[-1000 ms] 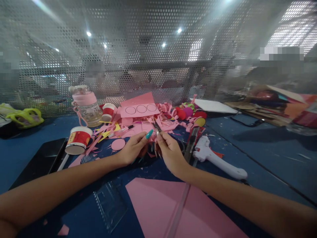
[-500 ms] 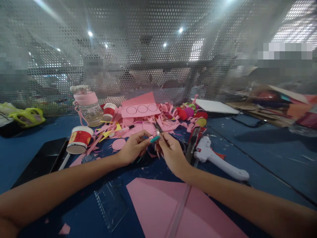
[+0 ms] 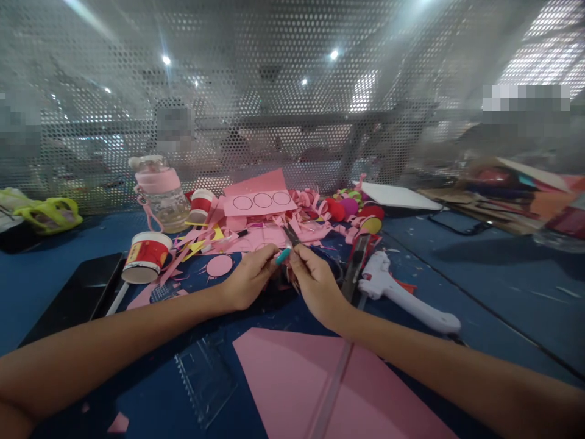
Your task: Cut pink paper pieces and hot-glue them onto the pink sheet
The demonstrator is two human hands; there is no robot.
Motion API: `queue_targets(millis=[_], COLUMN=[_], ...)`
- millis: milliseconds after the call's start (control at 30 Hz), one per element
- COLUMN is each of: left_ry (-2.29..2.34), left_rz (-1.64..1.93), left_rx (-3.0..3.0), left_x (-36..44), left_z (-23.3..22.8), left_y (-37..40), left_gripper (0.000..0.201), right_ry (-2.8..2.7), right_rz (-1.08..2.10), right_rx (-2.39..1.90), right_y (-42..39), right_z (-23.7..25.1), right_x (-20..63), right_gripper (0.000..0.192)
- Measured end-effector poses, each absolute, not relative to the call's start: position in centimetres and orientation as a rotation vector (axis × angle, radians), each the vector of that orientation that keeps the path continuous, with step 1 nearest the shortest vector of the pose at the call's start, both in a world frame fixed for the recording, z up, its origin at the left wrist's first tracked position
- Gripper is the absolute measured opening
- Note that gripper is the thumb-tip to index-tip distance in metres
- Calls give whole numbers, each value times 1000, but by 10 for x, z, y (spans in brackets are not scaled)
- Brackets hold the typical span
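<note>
Head view: left hand (image 3: 249, 281) and right hand (image 3: 315, 283) pinch scissors (image 3: 289, 236); glue gun (image 3: 402, 292) beside.

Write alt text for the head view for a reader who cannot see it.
Two bare hands, left hand and right hand, meet over a blue table, the right holding small scissors; pink paper scraps and a white glue gun lie nearby.

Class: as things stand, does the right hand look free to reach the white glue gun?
Probably yes. The glue gun lies just beside the right hand with nothing between, though its fingers are pinching scissors.
</note>
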State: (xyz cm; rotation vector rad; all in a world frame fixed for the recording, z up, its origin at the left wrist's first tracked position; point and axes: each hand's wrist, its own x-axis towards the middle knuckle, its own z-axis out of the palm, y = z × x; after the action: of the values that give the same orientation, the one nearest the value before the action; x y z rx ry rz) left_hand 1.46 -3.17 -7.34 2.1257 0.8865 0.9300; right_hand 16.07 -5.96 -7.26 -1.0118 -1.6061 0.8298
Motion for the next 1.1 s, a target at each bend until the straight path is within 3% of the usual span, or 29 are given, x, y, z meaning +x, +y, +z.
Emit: queue_targets(millis=[467, 1100], left_ry=[999, 876], left_rz=[933, 1025], left_rx=[2182, 1738], left_x=[16, 22], left_z=[-69, -78], left_y=[-37, -38], left_gripper=[29, 35], right_ry=[-1589, -1702], right_rz=[862, 728], right_rx=[-1019, -1025], right_y=[-65, -66], right_z=[-69, -65], right_x=[157, 158], right_gripper=[29, 31])
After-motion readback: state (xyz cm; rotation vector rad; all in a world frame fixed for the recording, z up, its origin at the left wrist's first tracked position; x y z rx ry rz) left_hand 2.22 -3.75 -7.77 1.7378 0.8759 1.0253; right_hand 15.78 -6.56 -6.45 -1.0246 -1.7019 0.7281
